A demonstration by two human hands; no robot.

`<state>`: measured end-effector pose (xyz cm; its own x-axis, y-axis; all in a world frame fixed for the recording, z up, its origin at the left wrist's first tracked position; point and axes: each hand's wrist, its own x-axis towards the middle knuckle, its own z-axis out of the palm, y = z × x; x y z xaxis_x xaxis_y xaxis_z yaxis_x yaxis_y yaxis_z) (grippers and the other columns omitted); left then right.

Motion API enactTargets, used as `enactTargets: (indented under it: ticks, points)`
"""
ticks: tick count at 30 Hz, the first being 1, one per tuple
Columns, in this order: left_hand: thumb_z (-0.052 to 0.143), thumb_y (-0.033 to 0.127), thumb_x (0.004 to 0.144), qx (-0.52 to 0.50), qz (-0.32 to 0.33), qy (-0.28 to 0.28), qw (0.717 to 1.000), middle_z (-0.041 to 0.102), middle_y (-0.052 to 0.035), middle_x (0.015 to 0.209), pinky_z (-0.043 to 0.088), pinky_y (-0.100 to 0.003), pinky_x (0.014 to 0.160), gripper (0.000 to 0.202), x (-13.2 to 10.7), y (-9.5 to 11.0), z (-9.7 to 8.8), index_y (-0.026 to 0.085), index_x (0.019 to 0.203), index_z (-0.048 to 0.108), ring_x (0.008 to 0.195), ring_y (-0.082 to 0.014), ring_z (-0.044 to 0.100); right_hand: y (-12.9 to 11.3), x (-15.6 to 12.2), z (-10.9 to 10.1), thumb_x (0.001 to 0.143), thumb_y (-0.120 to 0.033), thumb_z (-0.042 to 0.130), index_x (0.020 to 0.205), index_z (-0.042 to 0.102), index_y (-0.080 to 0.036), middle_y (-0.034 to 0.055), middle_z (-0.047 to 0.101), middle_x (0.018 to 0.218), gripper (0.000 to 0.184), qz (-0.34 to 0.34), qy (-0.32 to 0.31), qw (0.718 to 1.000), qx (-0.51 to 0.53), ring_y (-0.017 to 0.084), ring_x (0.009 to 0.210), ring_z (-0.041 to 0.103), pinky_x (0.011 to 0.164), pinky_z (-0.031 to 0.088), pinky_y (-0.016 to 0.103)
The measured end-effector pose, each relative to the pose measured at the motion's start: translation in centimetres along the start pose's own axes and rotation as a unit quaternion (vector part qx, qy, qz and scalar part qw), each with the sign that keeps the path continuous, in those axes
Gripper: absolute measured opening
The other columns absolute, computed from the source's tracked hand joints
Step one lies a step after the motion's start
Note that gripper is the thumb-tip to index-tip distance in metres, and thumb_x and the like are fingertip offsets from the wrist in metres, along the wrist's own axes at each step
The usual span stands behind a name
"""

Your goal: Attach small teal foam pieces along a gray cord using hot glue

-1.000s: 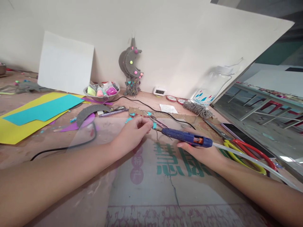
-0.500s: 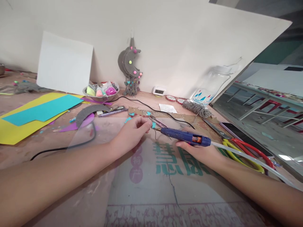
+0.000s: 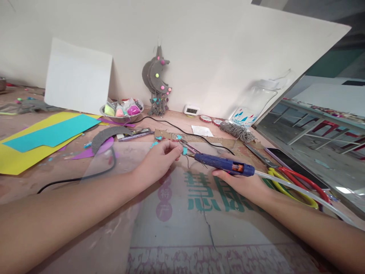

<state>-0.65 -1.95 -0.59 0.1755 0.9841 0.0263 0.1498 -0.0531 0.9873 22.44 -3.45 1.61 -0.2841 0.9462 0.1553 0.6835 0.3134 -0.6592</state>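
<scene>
A small turquoise piece [image 3: 185, 151] is pinched at the fingertips of my left hand [image 3: 164, 160]; a short grey strand hangs just below it. My right hand [image 3: 242, 180] is wrapped around a blue hot glue gun [image 3: 222, 163]. The gun's metal nozzle points left, right at the turquoise piece; I cannot tell whether they touch. From its back end a long clear glue stick [image 3: 302, 190] runs off to the right. Both hands are above a printed plastic sheet [image 3: 173, 236] spread over the table.
Large scissors [image 3: 293, 186] and a phone [image 3: 296, 167] lie on the right, near grey yarn [image 3: 236, 131]. Turquoise paper [image 3: 54, 133] and a grey crescent [image 3: 107, 135] are left. A black cable [image 3: 176, 123] crosses behind my hands. A moon ornament [image 3: 156, 76] hangs on the wall.
The glue gun has shifted very slightly, its nozzle still by the turquoise piece. My left hand keeps its pinch in nearly the same spot.
</scene>
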Motion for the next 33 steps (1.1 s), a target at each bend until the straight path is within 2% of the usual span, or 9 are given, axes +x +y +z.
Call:
enactTargets:
  ticks: [11, 22, 33]
  points:
    - [0.052, 0.045, 0.081, -0.001, -0.021, 0.000, 1.000, 0.047, 0.0035, 0.062, 0.030, -0.021, 0.043, 0.027, -0.22, 0.43, -0.01, 0.020, 0.072, 0.050, 0.048, -0.0091, 0.042, 0.17, 0.01, 0.13, 0.073, -0.053, 0.061, 0.068, 0.052, -0.021, -0.0018, 0.049, 0.061, 0.034, -0.002, -0.006, 1.000, 0.002, 0.014, 0.058, 0.049, 0.050, 0.038, 0.024]
    - [0.051, 0.044, 0.083, 0.004, -0.004, -0.003, 1.000, 0.048, 0.0028, 0.066, 0.032, -0.020, 0.047, 0.027, -0.06, 0.03, 0.04, 0.019, 0.071, 0.049, 0.054, -0.0088, 0.043, 0.06, 0.03, 0.02, 0.073, -0.054, 0.061, 0.067, 0.050, -0.022, -0.0034, 0.045, 0.059, 0.034, 0.008, 0.003, 1.000, -0.001, 0.013, 0.055, 0.045, 0.050, 0.035, 0.025]
    - [0.050, 0.044, 0.083, -0.001, 0.001, -0.009, 1.000, 0.046, 0.0035, 0.065, 0.032, -0.019, 0.045, 0.028, -0.03, -0.07, 0.00, 0.019, 0.071, 0.048, 0.052, -0.0083, 0.041, 0.14, -0.05, 0.07, 0.073, -0.051, 0.060, 0.067, 0.050, -0.022, -0.0025, 0.047, 0.060, 0.032, 0.018, 0.016, 1.000, -0.012, 0.015, 0.057, 0.047, 0.052, 0.038, 0.025]
